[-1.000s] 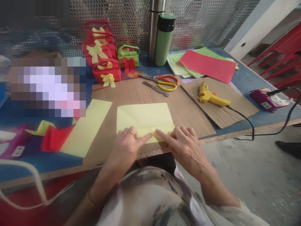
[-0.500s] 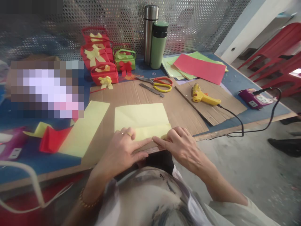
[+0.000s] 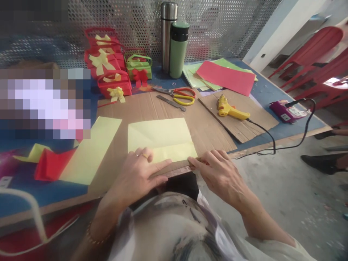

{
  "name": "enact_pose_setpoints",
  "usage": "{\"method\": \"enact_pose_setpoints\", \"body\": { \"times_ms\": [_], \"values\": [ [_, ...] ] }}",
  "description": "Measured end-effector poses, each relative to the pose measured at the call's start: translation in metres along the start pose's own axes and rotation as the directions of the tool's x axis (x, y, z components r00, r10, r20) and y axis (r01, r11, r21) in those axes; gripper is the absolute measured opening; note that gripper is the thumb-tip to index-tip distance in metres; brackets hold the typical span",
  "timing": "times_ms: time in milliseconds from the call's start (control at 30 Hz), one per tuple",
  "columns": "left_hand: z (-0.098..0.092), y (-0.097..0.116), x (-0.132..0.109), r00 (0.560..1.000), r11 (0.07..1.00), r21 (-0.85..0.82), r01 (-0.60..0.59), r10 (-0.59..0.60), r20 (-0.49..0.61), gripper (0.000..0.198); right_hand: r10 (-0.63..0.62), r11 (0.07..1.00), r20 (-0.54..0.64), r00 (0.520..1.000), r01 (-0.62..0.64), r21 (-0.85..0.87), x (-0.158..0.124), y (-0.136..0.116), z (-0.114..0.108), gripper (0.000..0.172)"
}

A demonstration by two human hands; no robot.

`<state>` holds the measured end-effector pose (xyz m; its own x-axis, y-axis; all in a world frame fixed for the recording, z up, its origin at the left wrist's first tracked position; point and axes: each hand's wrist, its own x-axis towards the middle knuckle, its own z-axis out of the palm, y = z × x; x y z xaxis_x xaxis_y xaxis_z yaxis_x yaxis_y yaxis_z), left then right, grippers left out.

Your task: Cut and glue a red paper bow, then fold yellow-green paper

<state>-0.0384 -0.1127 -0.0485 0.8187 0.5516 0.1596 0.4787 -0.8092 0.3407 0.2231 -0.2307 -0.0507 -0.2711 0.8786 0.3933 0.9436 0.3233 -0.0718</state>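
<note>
A pale yellow paper sheet [image 3: 160, 130] lies on brown cardboard in front of me, its near edge folded over into a flap [image 3: 174, 150]. My left hand [image 3: 140, 168] presses on the left part of the flap, index finger stretched along the fold, thumb apart and other fingers curled. At the flap's right corner is my right hand [image 3: 217, 172], closed, its index finger pointing left along the fold. A small brownish thing shows under its fingers; what it is I cannot make out.
Scissors [image 3: 179, 96], a metal blade [image 3: 171, 103] and a yellow hot glue gun [image 3: 231, 110] with cord lie beyond. Red paper baskets [image 3: 115, 83], a green bottle [image 3: 178, 54] and a steel flask [image 3: 166, 43] stand behind. A yellow strip [image 3: 94, 152] lies left, a power adapter [image 3: 288, 110] right.
My right hand has slid right along the fold to the paper's corner, away from my left fingertip. My left hand stays on the flap. The view has shifted slightly.
</note>
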Motion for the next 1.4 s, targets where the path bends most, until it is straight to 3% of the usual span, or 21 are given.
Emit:
{"method": "enact_pose_setpoints", "body": {
  "times_ms": [300,433,567,633,700,800,900,1133,1200,1400],
  "values": [
    [0.001,-0.003,0.0,1.0,1.0,0.015,-0.003,0.003,0.008,0.04,0.019,1.0,-0.053,0.998,-0.019,-0.003,-0.011,0.012,-0.006,0.026],
    [-0.001,-0.001,0.0,0.999,1.0,0.011,0.01,-0.01,0.035,0.04,0.023,1.0,-0.131,0.991,-0.021,0.017,-0.003,0.015,-0.01,0.024],
    [-0.004,0.004,0.002,0.998,0.999,0.038,0.031,-0.033,0.058,0.04,-0.005,0.943,-0.165,0.986,0.06,0.329,0.019,0.003,-0.002,0.027],
    [-0.005,0.007,0.002,0.997,0.998,0.064,0.024,-0.028,0.07,0.04,-0.002,0.877,-0.1,0.995,0.05,0.479,0.034,-0.004,0.006,0.024],
    [-0.006,0.011,0.002,0.997,0.994,0.109,0.007,-0.015,0.072,0.041,0.011,0.866,0.028,1.0,-0.023,0.5,0.047,-0.008,0.015,0.019],
    [-0.003,0.018,-0.001,1.0,0.975,0.221,0.011,-0.011,-0.005,0.039,0.074,0.928,0.273,0.959,-0.167,0.334,0.062,-0.005,0.021,0.025],
    [0.004,0.028,-0.006,0.992,0.942,0.327,0.076,-0.038,-0.12,0.035,0.104,0.964,0.411,0.906,-0.193,0.182,0.066,0.004,0.02,0.029],
    [0.029,0.041,-0.025,0.949,0.913,0.353,0.206,-0.098,-0.299,0.035,0.042,0.977,0.423,0.905,-0.126,0.174,0.051,0.026,0.031,0.032],
    [0.034,0.039,-0.03,0.939,0.908,0.37,0.197,-0.067,-0.336,0.039,0.027,0.98,0.428,0.903,-0.109,0.168,0.047,0.032,0.037,0.032],
    [0.04,0.038,-0.04,0.947,0.918,0.364,0.159,-0.038,-0.319,0.06,0.034,0.988,0.39,0.92,-0.09,0.125,0.039,0.038,0.044,0.032]
  ]
}}
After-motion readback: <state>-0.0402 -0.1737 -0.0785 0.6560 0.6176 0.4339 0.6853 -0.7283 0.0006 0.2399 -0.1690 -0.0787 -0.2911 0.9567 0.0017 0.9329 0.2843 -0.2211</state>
